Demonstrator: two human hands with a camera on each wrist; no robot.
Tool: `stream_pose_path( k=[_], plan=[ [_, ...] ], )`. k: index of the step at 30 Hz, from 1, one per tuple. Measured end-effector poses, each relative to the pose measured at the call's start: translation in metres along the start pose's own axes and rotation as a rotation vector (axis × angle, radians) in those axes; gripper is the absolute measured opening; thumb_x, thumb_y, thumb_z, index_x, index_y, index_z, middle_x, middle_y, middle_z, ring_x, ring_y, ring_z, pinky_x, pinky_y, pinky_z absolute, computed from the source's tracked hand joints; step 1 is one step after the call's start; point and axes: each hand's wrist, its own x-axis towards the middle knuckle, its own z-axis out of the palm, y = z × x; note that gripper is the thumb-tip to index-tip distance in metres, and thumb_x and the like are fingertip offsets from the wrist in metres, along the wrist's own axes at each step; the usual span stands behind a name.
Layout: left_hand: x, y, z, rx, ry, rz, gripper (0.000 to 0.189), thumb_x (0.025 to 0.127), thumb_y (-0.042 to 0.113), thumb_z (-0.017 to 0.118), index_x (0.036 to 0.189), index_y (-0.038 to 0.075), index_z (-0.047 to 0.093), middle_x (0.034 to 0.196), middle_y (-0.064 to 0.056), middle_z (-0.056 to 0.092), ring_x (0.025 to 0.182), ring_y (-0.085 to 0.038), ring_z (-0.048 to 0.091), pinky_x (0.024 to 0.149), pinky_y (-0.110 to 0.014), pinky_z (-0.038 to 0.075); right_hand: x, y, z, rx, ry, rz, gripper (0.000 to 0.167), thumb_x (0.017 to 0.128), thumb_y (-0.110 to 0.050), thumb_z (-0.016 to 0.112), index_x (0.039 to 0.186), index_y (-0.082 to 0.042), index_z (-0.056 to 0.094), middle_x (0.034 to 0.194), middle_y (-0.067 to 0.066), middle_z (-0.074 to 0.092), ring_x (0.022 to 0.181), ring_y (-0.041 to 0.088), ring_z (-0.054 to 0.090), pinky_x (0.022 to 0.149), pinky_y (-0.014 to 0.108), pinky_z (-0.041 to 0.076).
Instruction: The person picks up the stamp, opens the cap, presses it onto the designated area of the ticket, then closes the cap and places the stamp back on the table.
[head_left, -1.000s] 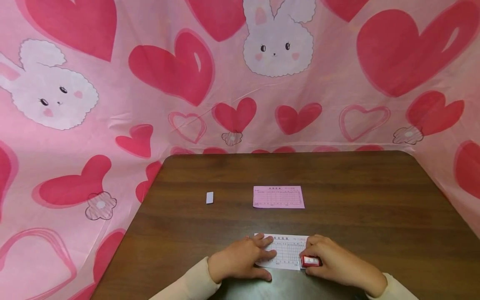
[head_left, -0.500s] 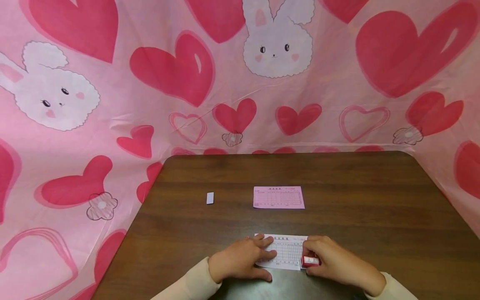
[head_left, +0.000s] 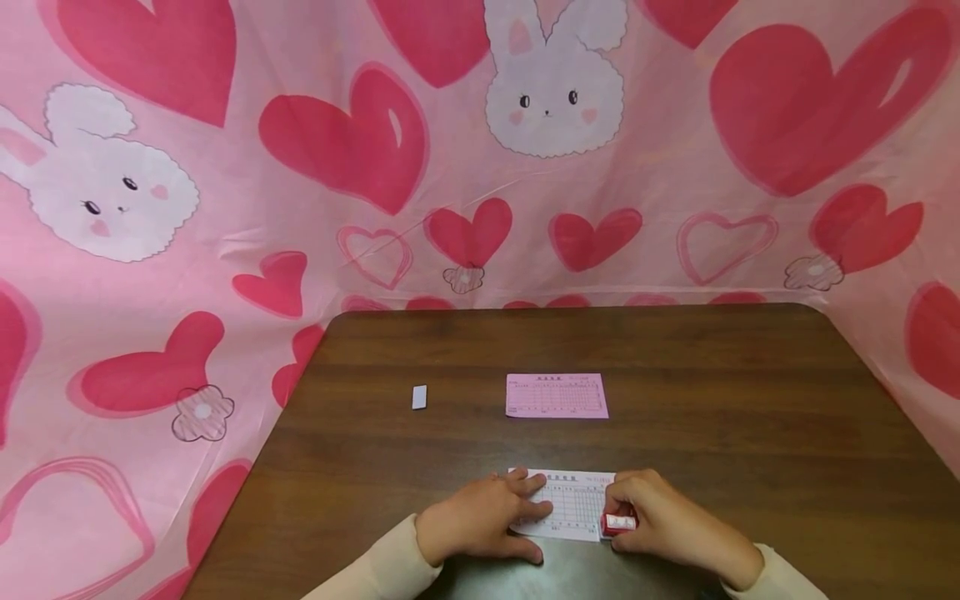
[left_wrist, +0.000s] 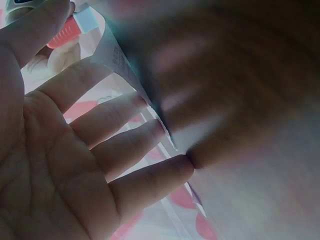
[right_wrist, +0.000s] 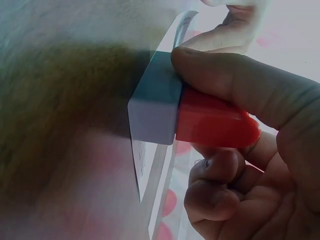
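Observation:
A white printed form [head_left: 576, 505] lies on the table near its front edge, with a ruled grid and a heading. My left hand [head_left: 480, 518] rests on its left side, fingers spread and fairly straight. At the form's lower right corner stands a red stamp [head_left: 619, 523] with a pale block-shaped base. My right hand [head_left: 671, 521] pinches this stamp between thumb and fingers. In the right wrist view the stamp's red body [right_wrist: 212, 120] sits under my thumb, its base down against the paper. The base hides whatever is printed beneath it.
Beyond the white form lies a pink printed form [head_left: 557, 396] of similar layout. To its left is a small white rectangular piece [head_left: 419, 397]. The brown wooden table [head_left: 712, 358] meets a pink curtain [head_left: 525, 183] with hearts and rabbits at its back and sides.
The right hand and the red stamp have tilted very slightly and shifted a touch to the left at the form's corner. My left hand has stayed in place.

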Motion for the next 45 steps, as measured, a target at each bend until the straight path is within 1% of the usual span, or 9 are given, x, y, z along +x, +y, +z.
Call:
stream_pose_path(
  k=[5,7,13,20,26,30,36,40,45],
  plan=[
    [0.0,0.0004,0.001,-0.003,-0.002,-0.005,0.061,0.094,0.061,0.072,0.144,0.026,0.068,0.154,-0.008,0.057,0.139,-0.031,0.057,0.111,-0.039,0.049,-0.0013,0.0017,0.0023,0.005,0.036,-0.017,0.038,0.063,-0.005,0.095,0.075,-0.023,0.064,0.074,-0.022,0.051,0.068,-0.009,0.043,0.053,0.013,0.037],
    [0.0001,0.0005,0.0008,-0.008,-0.005,-0.005,0.061,0.094,0.06,0.072,0.144,0.026,0.068,0.154,-0.008,0.057,0.139,-0.031,0.057,0.111,-0.038,0.049,-0.0016,0.0015,0.0024,0.013,0.042,-0.012,0.037,0.063,-0.006,0.095,0.075,-0.024,0.065,0.073,-0.022,0.051,0.067,-0.009,0.042,0.053,0.013,0.037],
    [0.0007,0.0011,-0.0013,-0.024,-0.018,-0.014,0.061,0.094,0.061,0.072,0.144,0.026,0.068,0.154,-0.008,0.056,0.139,-0.031,0.056,0.111,-0.038,0.048,-0.0014,0.0013,0.0017,0.023,0.036,0.022,0.034,0.063,-0.008,0.095,0.072,-0.024,0.067,0.072,-0.023,0.05,0.066,-0.009,0.042,0.052,0.014,0.037],
    [0.0007,0.0014,-0.0021,-0.026,-0.017,-0.017,0.061,0.094,0.061,0.071,0.144,0.026,0.068,0.154,-0.007,0.057,0.139,-0.03,0.057,0.111,-0.039,0.049,-0.0007,0.0016,0.0022,0.009,0.054,0.014,0.035,0.059,-0.007,0.095,0.07,-0.024,0.067,0.071,-0.024,0.049,0.066,-0.01,0.041,0.052,0.014,0.036],
    [-0.0001,0.0017,-0.0008,-0.021,-0.015,-0.017,0.061,0.094,0.061,0.071,0.144,0.026,0.068,0.154,-0.007,0.057,0.14,-0.03,0.056,0.111,-0.04,0.049,-0.0015,0.0005,0.0025,0.025,0.045,0.032,0.034,0.061,-0.006,0.095,0.07,-0.024,0.067,0.072,-0.024,0.05,0.066,-0.01,0.042,0.051,0.014,0.037],
    [-0.0003,0.0018,0.0001,-0.017,-0.011,-0.016,0.061,0.094,0.061,0.071,0.143,0.026,0.068,0.154,-0.007,0.057,0.14,-0.03,0.056,0.11,-0.04,0.049,-0.0018,-0.0001,0.0029,0.031,0.044,0.035,0.035,0.061,-0.005,0.095,0.07,-0.023,0.067,0.072,-0.023,0.05,0.066,-0.009,0.042,0.051,0.014,0.037],
    [-0.0006,0.0013,-0.0007,-0.028,-0.003,-0.014,0.06,0.094,0.06,0.072,0.143,0.025,0.069,0.154,-0.008,0.057,0.139,-0.031,0.057,0.11,-0.042,0.05,-0.0016,-0.0011,0.003,0.016,0.059,0.019,0.036,0.058,-0.005,0.094,0.071,-0.024,0.066,0.072,-0.024,0.049,0.067,-0.01,0.041,0.052,0.014,0.037],
    [-0.0002,0.0007,-0.0014,-0.023,0.003,-0.015,0.06,0.094,0.06,0.072,0.143,0.025,0.069,0.153,-0.008,0.057,0.139,-0.031,0.057,0.11,-0.041,0.049,-0.0005,-0.0022,0.002,0.01,0.052,0.037,0.036,0.059,-0.006,0.094,0.071,-0.024,0.066,0.073,-0.024,0.048,0.067,-0.01,0.041,0.052,0.014,0.037],
    [0.0007,0.0003,-0.0008,-0.001,0.012,0.002,0.059,0.094,0.06,0.072,0.142,0.026,0.07,0.153,-0.008,0.058,0.138,-0.031,0.058,0.11,-0.038,0.049,0.0,-0.0042,0.0001,-0.004,0.041,0.053,0.036,0.06,-0.007,0.095,0.07,-0.025,0.066,0.073,-0.024,0.047,0.066,-0.01,0.04,0.052,0.014,0.036]
  ],
)
